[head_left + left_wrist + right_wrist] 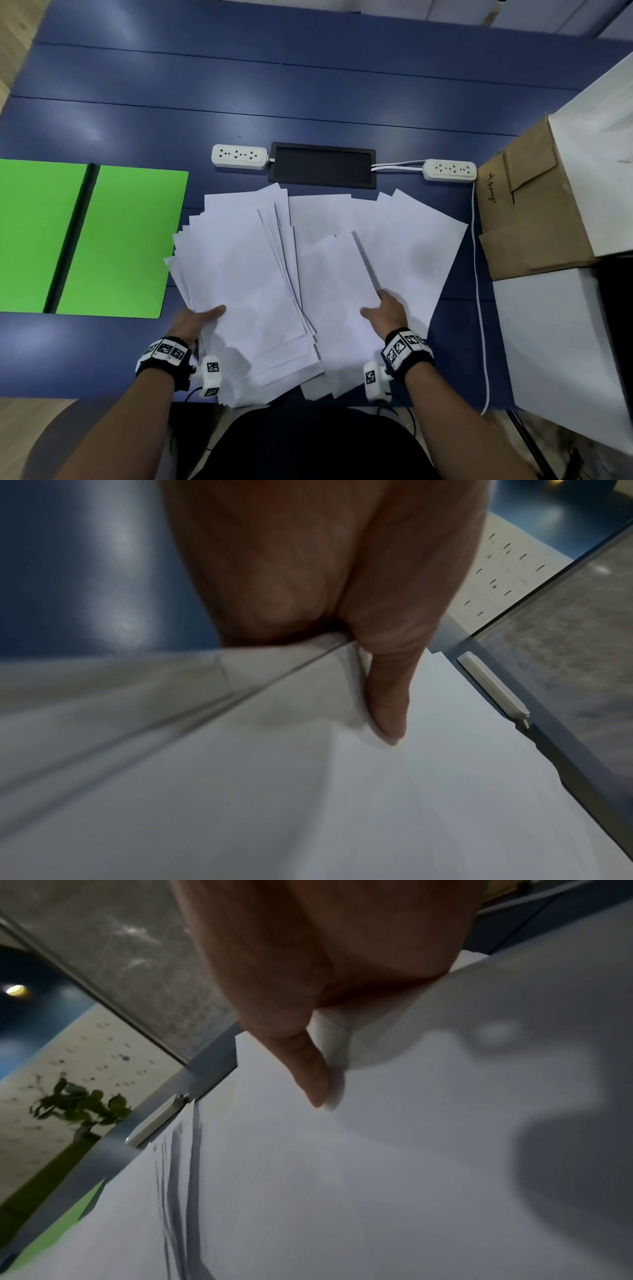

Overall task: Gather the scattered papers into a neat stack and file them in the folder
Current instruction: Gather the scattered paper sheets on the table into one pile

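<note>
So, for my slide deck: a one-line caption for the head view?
Both hands pinch fanned white papers beside an open green folder.

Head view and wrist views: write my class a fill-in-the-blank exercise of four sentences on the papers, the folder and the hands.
1. The open folder is coloured ____.
2. The folder lies to the ____ of the papers.
3. The left hand and right hand each hold ____ in a pinch.
4. The table is coloured ____.

Missing words: green; left; papers; blue
</note>
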`<state>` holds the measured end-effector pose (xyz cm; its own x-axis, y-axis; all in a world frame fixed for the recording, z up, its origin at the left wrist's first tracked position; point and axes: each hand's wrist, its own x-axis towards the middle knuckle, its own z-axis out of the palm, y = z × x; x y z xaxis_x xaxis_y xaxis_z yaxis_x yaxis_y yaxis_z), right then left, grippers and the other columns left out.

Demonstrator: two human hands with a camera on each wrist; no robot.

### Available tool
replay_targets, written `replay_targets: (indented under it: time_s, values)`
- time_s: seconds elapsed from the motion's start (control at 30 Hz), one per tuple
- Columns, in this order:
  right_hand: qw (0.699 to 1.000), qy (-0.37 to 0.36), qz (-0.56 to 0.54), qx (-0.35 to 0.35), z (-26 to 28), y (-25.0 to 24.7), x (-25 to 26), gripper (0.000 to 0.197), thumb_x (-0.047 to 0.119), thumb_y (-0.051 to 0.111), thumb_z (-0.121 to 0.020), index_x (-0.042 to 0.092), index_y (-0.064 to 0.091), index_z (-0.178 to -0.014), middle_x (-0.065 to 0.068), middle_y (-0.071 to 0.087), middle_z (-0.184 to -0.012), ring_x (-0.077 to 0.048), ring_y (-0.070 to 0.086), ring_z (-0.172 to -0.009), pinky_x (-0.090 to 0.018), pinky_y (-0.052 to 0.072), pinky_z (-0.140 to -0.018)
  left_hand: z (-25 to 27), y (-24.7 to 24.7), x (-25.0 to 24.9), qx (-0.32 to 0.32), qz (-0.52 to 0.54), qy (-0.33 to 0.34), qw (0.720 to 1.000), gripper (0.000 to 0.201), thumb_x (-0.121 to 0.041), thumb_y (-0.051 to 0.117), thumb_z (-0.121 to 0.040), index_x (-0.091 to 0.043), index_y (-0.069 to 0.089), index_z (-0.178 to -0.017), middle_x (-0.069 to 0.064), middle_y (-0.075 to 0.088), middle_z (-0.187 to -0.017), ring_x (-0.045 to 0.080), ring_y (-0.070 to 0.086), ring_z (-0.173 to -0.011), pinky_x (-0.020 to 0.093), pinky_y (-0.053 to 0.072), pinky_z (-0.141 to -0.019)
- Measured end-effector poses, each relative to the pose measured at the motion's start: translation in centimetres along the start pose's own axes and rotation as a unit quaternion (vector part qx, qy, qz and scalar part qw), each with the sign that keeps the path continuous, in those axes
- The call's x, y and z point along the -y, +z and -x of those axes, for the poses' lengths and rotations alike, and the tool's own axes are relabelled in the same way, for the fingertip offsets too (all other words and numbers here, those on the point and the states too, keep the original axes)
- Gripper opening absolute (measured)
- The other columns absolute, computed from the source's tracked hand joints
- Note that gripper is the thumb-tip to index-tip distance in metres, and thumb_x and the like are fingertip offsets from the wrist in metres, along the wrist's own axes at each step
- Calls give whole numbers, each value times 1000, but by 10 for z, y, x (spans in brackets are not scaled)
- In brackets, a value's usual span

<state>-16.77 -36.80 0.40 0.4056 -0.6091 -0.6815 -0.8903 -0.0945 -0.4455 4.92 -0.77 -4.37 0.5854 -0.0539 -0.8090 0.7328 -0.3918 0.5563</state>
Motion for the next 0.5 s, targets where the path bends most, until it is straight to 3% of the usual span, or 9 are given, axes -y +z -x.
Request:
replay_targets:
  time_s: [0.1, 0.23, 0.37, 0.43, 0.5]
  values:
    - [999, 35, 17, 15, -3, -4, -1, 53, 19, 72, -89, -1, 53, -134, -12, 64, -120, -31, 63, -110, -32, 50, -89, 0, -1, -1, 3, -2, -3, 1000, 42, -15, 92, -70, -5, 74, -107, 17, 80, -96, 43, 75, -93, 65, 55, -91]
    - [994, 96, -13, -45, -14, -26, -11, 62, 22, 78, -85, -6, 52, -133, -20, 64, -126, -35, 63, -112, -33, 51, -88, 0, -1, -1, -1, -2, 1, 1000, 42, -16, 93, -70, -4, 74, -105, 19, 79, -95, 43, 75, -90, 66, 56, -89]
    - [972, 166, -70, -149, -31, -68, -31, 61, 26, 81, -81, -6, 58, -128, -22, 65, -126, -39, 65, -112, -41, 54, -93, 16, 10, -11, -1, 11, 12, 1000, 26, -5, 83, -81, -4, 71, -104, 15, 76, -90, 33, 73, -84, 49, 56, -88]
    - [961, 188, -72, -190, -37, -85, -38, 61, 26, 79, -83, -6, 57, -130, -25, 56, -136, -42, 61, -118, -45, 52, -98, 18, 12, -12, -1, 12, 14, 1000, 23, -3, 81, -82, -4, 71, -102, 13, 75, -88, 31, 72, -84, 47, 55, -87]
    - [954, 210, -73, -201, -41, -95, -42, 67, 26, 76, -85, -1, 49, -140, -23, 44, -148, -43, 55, -126, -48, 50, -101, 16, 8, -12, -7, 1, 10, 1000, 24, -7, 85, -80, -5, 72, -100, 18, 77, -92, 37, 73, -89, 55, 57, -91]
